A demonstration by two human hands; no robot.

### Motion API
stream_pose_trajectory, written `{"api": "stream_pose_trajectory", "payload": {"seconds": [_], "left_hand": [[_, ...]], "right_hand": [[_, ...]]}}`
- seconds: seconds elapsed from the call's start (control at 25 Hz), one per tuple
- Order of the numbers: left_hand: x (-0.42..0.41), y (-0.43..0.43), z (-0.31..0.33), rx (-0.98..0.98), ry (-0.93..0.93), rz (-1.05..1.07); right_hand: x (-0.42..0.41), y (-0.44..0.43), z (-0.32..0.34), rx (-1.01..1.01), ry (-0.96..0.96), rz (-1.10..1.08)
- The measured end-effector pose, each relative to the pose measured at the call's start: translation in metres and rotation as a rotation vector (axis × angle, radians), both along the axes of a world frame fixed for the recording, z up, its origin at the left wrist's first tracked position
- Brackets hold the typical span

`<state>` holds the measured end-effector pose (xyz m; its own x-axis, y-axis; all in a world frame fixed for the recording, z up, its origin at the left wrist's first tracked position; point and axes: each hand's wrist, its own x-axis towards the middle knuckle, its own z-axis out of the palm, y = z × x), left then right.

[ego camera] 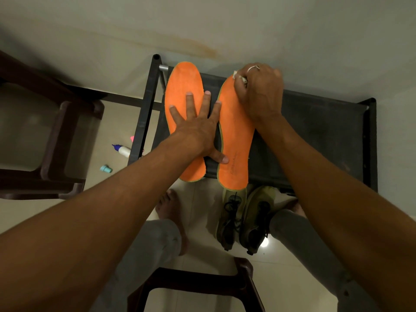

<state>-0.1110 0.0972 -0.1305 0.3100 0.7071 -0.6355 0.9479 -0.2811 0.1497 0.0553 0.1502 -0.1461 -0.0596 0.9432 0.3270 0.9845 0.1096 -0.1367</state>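
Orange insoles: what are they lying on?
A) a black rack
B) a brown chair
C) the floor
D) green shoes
A: both orange insoles lie side by side on the black rack, the left hand flat across them, while the right hand pinches a small whitish piece at one toe end.

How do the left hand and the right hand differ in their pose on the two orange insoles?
The left hand lies flat, fingers spread on the left insole and thumb on the right insole; the right hand is curled over the right insole's toe end. The left hand holds nothing; the right hand pinches a small whitish piece. Only the right hand shows a ring. Both touch insoles lying on the black rack.
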Motion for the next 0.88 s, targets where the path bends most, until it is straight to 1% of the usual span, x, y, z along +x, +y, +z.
{"api": "stream_pose_trajectory", "payload": {"seconds": [0.12, 0.16, 0.28, 0.4, 0.44, 0.52, 0.68, 0.8, 0.88], "left_hand": [[0.0, 0.0, 0.0, -0.002, 0.007, -0.002], [0.001, 0.0, 0.0, -0.003, 0.004, -0.002], [0.001, 0.0, 0.001, -0.004, 0.008, 0.0], [0.001, 0.0, 0.001, 0.001, 0.01, -0.004], [0.001, 0.0, 0.001, 0.003, 0.006, -0.004], [0.0, 0.0, 0.001, -0.001, 0.003, -0.002], [0.001, 0.0, 0.002, -0.004, 0.013, -0.005], [0.001, 0.001, 0.003, -0.015, 0.011, 0.002], [0.001, 0.0, 0.003, -0.012, 0.017, -0.003]], "right_hand": [[-0.003, -0.002, -0.004, -0.05, -0.065, 0.165], [-0.001, -0.002, -0.004, -0.069, -0.074, 0.178], [0.005, -0.003, -0.002, -0.041, -0.024, 0.068], [0.004, -0.007, -0.006, -0.069, -0.064, 0.12], [0.006, -0.007, -0.006, -0.079, -0.067, 0.106], [0.006, -0.008, -0.005, -0.066, -0.041, 0.035], [-0.001, -0.009, -0.005, -0.056, 0.006, 0.034], [-0.009, -0.009, -0.004, -0.067, 0.082, -0.056], [-0.016, -0.012, -0.008, -0.029, 0.062, 0.003]]}}
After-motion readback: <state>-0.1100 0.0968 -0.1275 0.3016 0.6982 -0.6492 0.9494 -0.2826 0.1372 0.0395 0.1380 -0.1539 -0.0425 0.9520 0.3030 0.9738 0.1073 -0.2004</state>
